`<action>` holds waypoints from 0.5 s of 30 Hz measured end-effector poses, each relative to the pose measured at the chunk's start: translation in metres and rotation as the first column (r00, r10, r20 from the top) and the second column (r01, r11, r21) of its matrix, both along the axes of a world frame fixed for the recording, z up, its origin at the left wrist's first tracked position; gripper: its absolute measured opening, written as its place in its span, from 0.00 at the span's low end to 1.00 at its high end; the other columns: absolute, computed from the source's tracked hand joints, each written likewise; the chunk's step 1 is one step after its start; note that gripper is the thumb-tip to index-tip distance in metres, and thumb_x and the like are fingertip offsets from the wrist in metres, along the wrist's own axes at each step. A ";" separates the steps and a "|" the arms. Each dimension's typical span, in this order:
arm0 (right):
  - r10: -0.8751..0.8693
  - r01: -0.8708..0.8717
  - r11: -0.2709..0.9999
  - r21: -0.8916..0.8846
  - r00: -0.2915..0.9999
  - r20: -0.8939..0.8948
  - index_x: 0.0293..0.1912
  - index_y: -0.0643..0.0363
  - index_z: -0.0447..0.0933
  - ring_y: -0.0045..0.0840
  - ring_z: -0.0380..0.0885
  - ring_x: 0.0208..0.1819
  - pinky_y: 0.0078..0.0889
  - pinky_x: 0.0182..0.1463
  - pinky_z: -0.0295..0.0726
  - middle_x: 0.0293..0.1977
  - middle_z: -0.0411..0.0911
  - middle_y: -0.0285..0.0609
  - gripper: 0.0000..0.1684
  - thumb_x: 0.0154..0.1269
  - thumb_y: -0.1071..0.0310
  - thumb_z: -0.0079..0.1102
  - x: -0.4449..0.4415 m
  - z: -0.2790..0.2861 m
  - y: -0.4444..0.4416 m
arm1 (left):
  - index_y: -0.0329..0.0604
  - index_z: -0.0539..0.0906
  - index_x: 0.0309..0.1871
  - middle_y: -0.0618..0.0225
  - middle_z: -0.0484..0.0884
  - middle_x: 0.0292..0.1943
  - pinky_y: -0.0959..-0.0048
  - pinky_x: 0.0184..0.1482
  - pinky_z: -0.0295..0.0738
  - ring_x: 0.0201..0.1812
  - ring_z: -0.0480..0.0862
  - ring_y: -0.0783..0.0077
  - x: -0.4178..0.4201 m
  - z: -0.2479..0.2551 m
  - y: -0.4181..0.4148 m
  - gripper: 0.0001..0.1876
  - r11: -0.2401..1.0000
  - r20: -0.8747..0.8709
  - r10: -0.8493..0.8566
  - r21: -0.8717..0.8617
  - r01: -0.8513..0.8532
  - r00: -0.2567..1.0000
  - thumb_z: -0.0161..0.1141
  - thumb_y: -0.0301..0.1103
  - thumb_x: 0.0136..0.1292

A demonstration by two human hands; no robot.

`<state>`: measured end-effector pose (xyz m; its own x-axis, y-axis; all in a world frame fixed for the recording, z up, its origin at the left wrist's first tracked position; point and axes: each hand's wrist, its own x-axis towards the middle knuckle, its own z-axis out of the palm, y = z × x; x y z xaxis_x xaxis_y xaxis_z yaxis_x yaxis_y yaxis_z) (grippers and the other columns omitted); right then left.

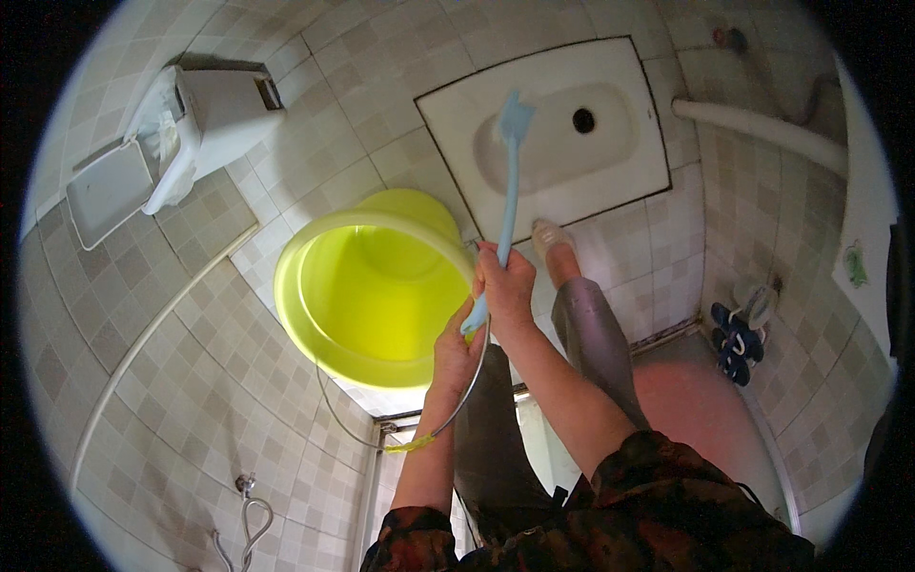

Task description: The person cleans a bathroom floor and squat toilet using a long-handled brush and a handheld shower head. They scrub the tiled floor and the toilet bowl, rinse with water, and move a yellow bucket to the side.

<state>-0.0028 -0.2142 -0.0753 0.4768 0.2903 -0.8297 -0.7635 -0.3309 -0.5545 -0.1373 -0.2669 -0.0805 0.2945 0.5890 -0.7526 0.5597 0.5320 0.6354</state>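
Note:
My right hand [506,289] is closed around the handle of a light blue toilet brush [510,189]. Its head appears over the basin of the white squat toilet [443,114]; whether it touches the ceramic I cannot tell. A yellow-green plastic bucket [343,365] stands tilted at the left, its mouth facing me. My left hand [456,354] grips the bucket's near right rim, and its fingers are partly hidden. The lower end of the brush handle lies close by that thumb. The bucket's wire handle [325,407], with a yellow grip, hangs down across my left forearm.
A white waste bin [229,114] with a liner and open lid [111,193] stands at the upper left. Pipes [164,314] [758,132] run along both walls. A metal tap with a hose [246,486] is at lower left. Dark slippers [736,343] hang at the right wall.

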 end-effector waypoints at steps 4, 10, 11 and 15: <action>-0.041 0.040 0.999 -0.020 0.999 -0.033 0.36 0.70 0.73 0.15 0.63 0.12 0.19 0.15 0.62 0.15 0.67 0.34 0.10 0.58 0.71 0.52 -0.002 0.000 -0.008 | 0.42 0.69 0.59 0.50 0.75 0.50 0.68 0.53 0.70 0.52 0.76 0.55 0.012 0.020 0.015 0.26 0.979 -0.077 -0.160 0.112 0.168 0.984 0.60 0.29 0.54; -0.033 0.033 0.999 -0.011 0.999 -0.036 0.36 0.70 0.72 0.16 0.64 0.12 0.20 0.15 0.62 0.15 0.67 0.34 0.10 0.58 0.71 0.52 0.000 0.003 -0.009 | 0.41 0.69 0.59 0.48 0.75 0.51 0.67 0.53 0.69 0.53 0.75 0.53 0.007 0.011 0.010 0.26 0.980 -0.068 -0.154 0.114 0.161 0.986 0.59 0.30 0.55; -0.020 0.020 1.000 -0.021 0.999 -0.037 0.36 0.70 0.72 0.16 0.64 0.12 0.20 0.15 0.62 0.15 0.67 0.34 0.09 0.58 0.71 0.52 0.000 0.004 -0.008 | 0.41 0.69 0.59 0.48 0.74 0.51 0.67 0.53 0.69 0.53 0.75 0.53 0.005 0.008 0.007 0.26 0.981 -0.060 -0.143 0.124 0.150 0.988 0.59 0.30 0.55; 0.063 -0.063 0.997 -0.038 0.998 -0.010 0.35 0.68 0.72 0.16 0.64 0.12 0.20 0.14 0.62 0.15 0.67 0.35 0.08 0.58 0.72 0.52 0.001 0.000 -0.011 | 0.42 0.69 0.59 0.48 0.75 0.50 0.67 0.53 0.69 0.53 0.75 0.53 0.010 0.011 0.013 0.26 0.963 -0.090 -0.232 0.118 0.242 0.969 0.60 0.30 0.54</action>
<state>-0.0015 -0.2255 -0.0752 0.4511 0.2876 -0.8449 -0.7454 -0.3991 -0.5339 -0.1275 -0.2537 -0.0691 0.3831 0.6015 -0.7010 0.7083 0.2959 0.6409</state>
